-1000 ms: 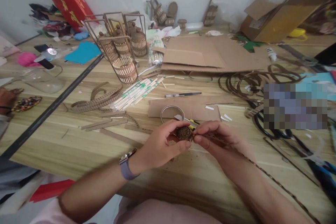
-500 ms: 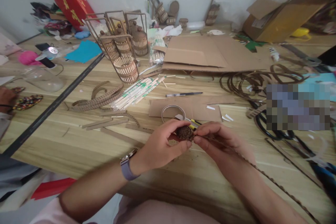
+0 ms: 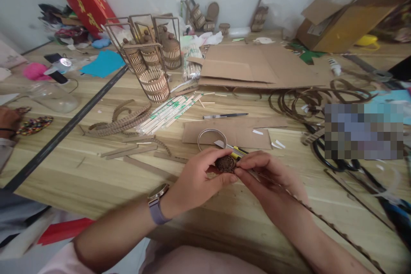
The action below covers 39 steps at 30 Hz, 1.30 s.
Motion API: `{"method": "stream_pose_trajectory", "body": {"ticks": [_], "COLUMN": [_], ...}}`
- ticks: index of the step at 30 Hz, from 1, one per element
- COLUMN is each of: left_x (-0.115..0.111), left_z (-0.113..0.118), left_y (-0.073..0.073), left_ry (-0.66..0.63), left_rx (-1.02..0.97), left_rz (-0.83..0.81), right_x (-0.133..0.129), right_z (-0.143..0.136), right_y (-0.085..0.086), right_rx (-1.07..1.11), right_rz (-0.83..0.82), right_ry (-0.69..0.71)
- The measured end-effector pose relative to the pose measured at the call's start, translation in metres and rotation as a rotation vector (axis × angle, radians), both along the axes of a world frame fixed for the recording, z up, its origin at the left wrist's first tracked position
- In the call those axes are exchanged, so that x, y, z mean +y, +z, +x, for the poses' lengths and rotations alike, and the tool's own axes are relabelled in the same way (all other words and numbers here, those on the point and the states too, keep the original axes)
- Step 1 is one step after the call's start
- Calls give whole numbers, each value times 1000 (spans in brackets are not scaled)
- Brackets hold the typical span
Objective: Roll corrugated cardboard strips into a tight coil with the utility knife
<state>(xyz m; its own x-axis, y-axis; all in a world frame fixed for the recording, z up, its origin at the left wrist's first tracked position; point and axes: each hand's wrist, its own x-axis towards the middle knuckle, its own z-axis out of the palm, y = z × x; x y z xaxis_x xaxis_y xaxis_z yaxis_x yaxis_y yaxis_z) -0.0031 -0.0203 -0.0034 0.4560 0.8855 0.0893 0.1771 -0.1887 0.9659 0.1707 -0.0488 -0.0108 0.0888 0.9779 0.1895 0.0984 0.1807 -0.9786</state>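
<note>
A small round brown coil (image 3: 225,164) is held between the thumb and fingers of my left hand (image 3: 201,180). My right hand (image 3: 272,180) pinches a thin brown strip (image 3: 330,224) where it meets the coil's right side; the strip trails down past my right forearm to the lower right. Just beyond my fingers lie a tape ring (image 3: 212,130) and a yellow cutter (image 3: 239,150), partly hidden by my hands. Both rest by a flat cardboard piece (image 3: 253,135). A pen (image 3: 225,116) lies behind them.
Small caged baskets (image 3: 154,83) stand at the back left beside packed sticks (image 3: 170,113). Large cardboard sheets (image 3: 240,64) lie behind. Coiled brown strips (image 3: 289,102) and black-handled scissors (image 3: 324,160) are at the right. Another person's hand (image 3: 9,120) is at the far left.
The coil has shifted very slightly left in my fingers, and my right hand has moved a little with the strip. Both hands keep their hold.
</note>
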Motion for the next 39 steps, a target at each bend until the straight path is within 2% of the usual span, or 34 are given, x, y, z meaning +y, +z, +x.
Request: {"method": "stream_pose_trajectory", "body": {"ticks": [7,10,14,17,21,25,28,35,39], "left_x": [1,1,-1,-2,-2,-2,-2,4,8], "left_z": [-2,-2,-2,-3,-5,-6,-7,-11,-13], "left_y": [-1,-1,1,1,-2,-7,-7,-7,-7], "left_ry": [10,1,-6,8,22,38,9,-169,-286], "left_rx": [99,115,111,141,213,257,274,328,323], "left_rz": [239,283,341,424,561,637,666,770,807], "right_x": [4,8,12,13,13,13,14,16,16], "right_z": [1,2,2,0,-4,-3,3,19,20], "right_y": [-8,-8,-3,0,1,3,7,2,3], "right_rx": [47,95,279,421,456,411,289,-144,-236], "right_rz": [64,54,-163,-363,-514,-539,-530,-480,-473], "right_ry": [20,42,121,121,117,170,236,415,470]}}
